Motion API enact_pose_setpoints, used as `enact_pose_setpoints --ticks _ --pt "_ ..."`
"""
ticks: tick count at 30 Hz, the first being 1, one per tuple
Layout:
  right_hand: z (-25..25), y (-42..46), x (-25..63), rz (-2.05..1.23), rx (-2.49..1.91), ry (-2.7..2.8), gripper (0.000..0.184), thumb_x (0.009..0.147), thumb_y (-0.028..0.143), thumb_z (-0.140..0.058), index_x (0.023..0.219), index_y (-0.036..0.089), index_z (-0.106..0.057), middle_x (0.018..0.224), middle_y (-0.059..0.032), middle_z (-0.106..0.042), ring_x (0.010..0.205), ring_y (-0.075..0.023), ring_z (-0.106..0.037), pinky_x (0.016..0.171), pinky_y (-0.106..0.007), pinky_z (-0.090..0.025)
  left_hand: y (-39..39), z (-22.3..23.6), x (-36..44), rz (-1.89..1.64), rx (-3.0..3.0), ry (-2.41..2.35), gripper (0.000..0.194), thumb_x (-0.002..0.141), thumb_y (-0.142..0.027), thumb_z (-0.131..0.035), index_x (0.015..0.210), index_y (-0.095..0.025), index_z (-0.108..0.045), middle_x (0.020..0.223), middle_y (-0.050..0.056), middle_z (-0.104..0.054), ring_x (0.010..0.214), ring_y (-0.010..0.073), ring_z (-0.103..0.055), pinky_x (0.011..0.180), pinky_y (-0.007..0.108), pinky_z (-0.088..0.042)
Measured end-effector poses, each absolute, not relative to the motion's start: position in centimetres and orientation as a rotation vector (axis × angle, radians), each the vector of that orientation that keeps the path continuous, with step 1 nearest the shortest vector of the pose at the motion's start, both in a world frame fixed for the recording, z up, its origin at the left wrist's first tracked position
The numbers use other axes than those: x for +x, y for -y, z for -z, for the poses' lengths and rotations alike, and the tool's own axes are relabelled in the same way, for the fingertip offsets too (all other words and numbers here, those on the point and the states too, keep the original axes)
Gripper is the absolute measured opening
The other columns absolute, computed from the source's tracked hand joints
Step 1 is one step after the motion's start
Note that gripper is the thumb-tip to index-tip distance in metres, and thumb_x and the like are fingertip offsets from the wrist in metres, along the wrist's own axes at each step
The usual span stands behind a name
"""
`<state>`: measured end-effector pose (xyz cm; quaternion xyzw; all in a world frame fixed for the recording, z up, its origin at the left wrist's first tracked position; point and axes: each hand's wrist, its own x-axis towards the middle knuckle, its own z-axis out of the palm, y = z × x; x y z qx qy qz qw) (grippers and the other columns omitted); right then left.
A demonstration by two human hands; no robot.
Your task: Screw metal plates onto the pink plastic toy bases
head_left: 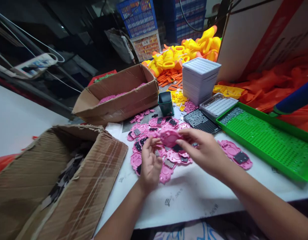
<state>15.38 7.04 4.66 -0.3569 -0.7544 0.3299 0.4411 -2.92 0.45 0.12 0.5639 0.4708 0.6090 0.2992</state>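
A pink plastic part (169, 138) with a round recess is raised above a pile of similar parts. My right hand (206, 151) pinches its right edge between thumb and fingers. My left hand (150, 163) is beside its left edge, fingers bent and thumb held apart; whether the fingertips touch the part is hard to make out. Beneath both hands, the pile of pink parts (166, 173) carries black and grey rectangular plates. Another pink part with a black plate (235, 155) lies by itself to the right of my right hand.
Left stands an open carton (111, 156) of dark pieces; behind it, another carton (129, 103) holds pink parts. A green tray (266, 143) with small metal pieces, a black grid tray (201, 121), stacked white trays (200, 81) and a dark cup (166, 105) stand right and behind.
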Motion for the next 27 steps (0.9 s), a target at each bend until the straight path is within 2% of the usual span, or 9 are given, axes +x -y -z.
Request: enact_pose_setpoints --ticks 2,5,7,9,11,14,18,23,27 --pt "-4.5 -7.0 18.7 -0.716 -1.012 1.877 0.021 0.090 0.028 -0.053 0.105 0.019 -0.063 0.095 -0.0070 -0.068 0.083 -0.0187 -0.064 0.071 -0.031 -0.053 -0.3 -0.2 -2.8 -1.468 1.902 -1.351 0.037 0.087 -0.029 -0.055 0.123 -0.026 -0.044 0.128 0.011 -0.045 0.123 0.0255 -0.043 0.104 0.044 -0.034" --pt "-2.4 -6.0 23.4 -0.485 -1.319 1.940 0.032 0.095 0.037 -0.041 0.109 0.019 -0.063 0.094 -0.0094 -0.065 0.084 -0.0218 -0.063 0.072 -0.035 -0.052 0.0 -0.6 -2.1 -0.894 2.410 -1.491 0.022 0.085 -0.025 -0.055 0.107 -0.023 -0.054 0.130 0.013 -0.044 0.125 0.0317 -0.038 0.103 0.054 -0.030" --pt "-0.2 -4.7 25.2 -0.387 -1.462 1.972 0.041 0.094 0.045 -0.039 0.113 0.017 -0.061 0.093 -0.0116 -0.063 0.085 -0.0242 -0.062 0.074 -0.038 -0.052 0.2 -0.7 -1.4 -0.540 2.547 -1.493 0.022 0.086 -0.029 -0.055 0.107 -0.022 -0.058 0.137 0.015 -0.041 0.129 0.0366 -0.031 0.102 0.060 -0.026" --pt "1.9 -3.2 25.8 -0.321 -1.498 2.056 0.057 0.086 0.057 -0.049 0.125 0.016 -0.052 0.104 -0.0148 -0.060 0.094 -0.0285 -0.060 0.077 -0.041 -0.052 0.3 -0.5 -0.8 -0.343 2.583 -1.467 0.027 0.086 -0.033 -0.056 0.111 -0.022 -0.059 0.142 0.016 -0.037 0.133 0.0399 -0.024 0.102 0.063 -0.022" --pt "3.5 -1.9 25.5 -0.235 -1.526 2.086 0.066 0.084 0.057 -0.052 0.131 0.012 -0.044 0.106 -0.0176 -0.057 0.097 -0.0309 -0.058 0.078 -0.044 -0.052 0.4 -0.3 -0.3 -0.227 2.578 -1.455 0.032 0.085 -0.035 -0.058 0.115 -0.023 -0.059 0.145 0.017 -0.034 0.135 0.0421 -0.021 0.102 0.066 -0.019" --pt "4.4 -1.0 24.8 -0.091 -1.577 2.090 0.052 0.088 0.046 -0.049 0.122 0.007 -0.049 0.100 -0.0177 -0.054 0.092 -0.0302 -0.056 0.078 -0.044 -0.051 0.3 0.0 0.0 -0.151 2.562 -1.455 0.038 0.086 -0.035 -0.057 0.123 -0.026 -0.056 0.147 0.017 -0.032 0.135 0.0435 -0.020 0.101 0.068 -0.017" --pt "3.9 -1.1 24.7 0.158 -1.634 2.165 0.046 0.081 0.044 -0.059 0.109 0.008 -0.061 0.100 -0.0174 -0.054 0.090 -0.0304 -0.052 0.079 -0.044 -0.049 0.2 0.3 -0.1 -0.195 2.576 -1.461 0.041 0.088 -0.033 -0.054 0.128 -0.027 -0.052 0.145 0.014 -0.039 0.134 0.0415 -0.023 0.101 0.066 -0.018" --pt "3.7 -1.1 25.1 0.324 -1.723 2.211 0.042 0.082 0.044 -0.058 0.108 0.013 -0.067 0.100 -0.0151 -0.057 0.090 -0.0304 -0.050 0.077 -0.043 -0.046 0.0 0.5 -0.4 -0.377 2.599 -1.461 0.035 0.090 -0.021 -0.049 0.125 -0.022 -0.054 0.124 0.011 -0.058 0.119 0.0329 -0.040 0.099 0.058 -0.024" --pt "3.9 -1.1 25.4 0.390 -1.761 2.224 0.041 0.083 0.046 -0.057 0.105 0.014 -0.069 0.103 -0.0154 -0.058 0.093 -0.0315 -0.050 0.074 -0.041 -0.044 -0.3 0.8 -0.6 -0.499 2.586 -1.468 0.033 0.091 -0.014 -0.047 0.122 -0.020 -0.055 0.111 0.010 -0.063 0.107 0.0274 -0.047 0.094 0.050 -0.029"
